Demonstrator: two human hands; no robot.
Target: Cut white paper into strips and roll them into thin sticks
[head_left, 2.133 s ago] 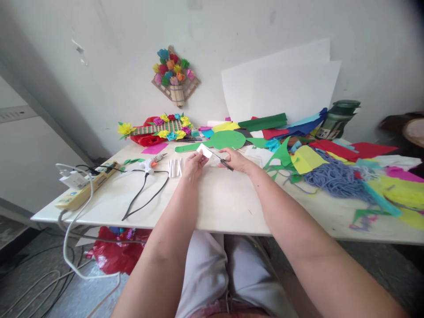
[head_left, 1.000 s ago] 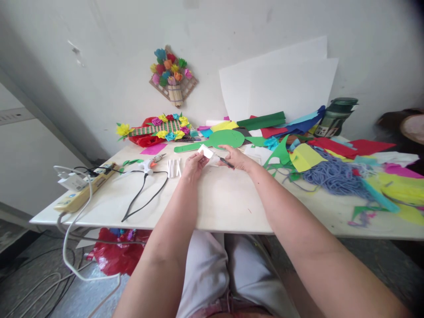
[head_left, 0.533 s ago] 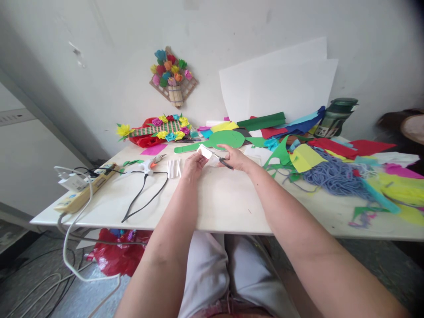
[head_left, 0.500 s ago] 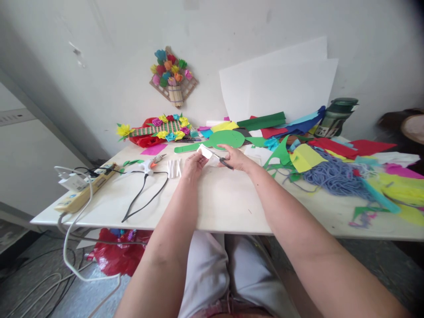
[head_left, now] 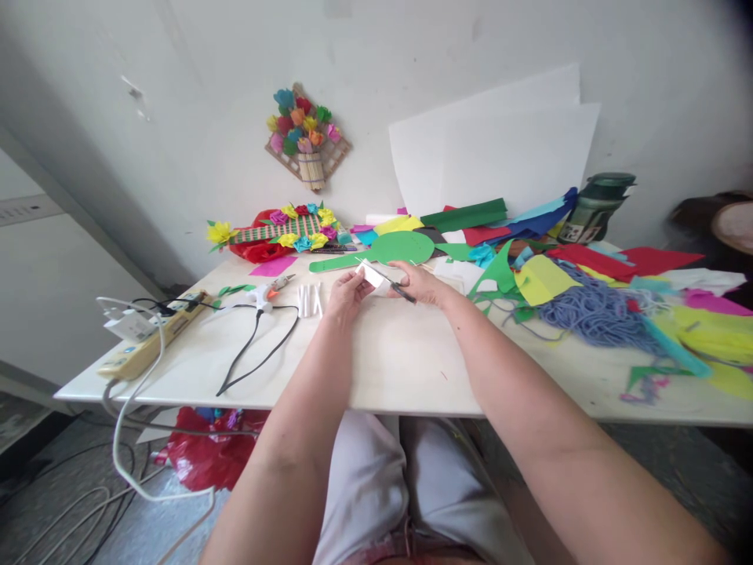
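since a moment ago both hands barely shifted: left hand point(head_left: 347, 289) pinches white paper point(head_left: 372, 274), right hand point(head_left: 419, 284) grips scissors point(head_left: 393, 286) cutting it, near green cutout point(head_left: 393, 249).

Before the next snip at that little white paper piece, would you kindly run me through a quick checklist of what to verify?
1. White paper piece pinched in the left hand: ok.
2. Scissors gripped in the right hand: ok.
3. Blades set against the paper: ok, they meet its edge, though how far they stand open cannot be told.
4. Left fingertips away from the blades: cannot tell, too small to see.
5. Bare table under the hands for falling scraps: ok.
6. Glue gun and its cord apart from the hands: ok, it lies off to the left.
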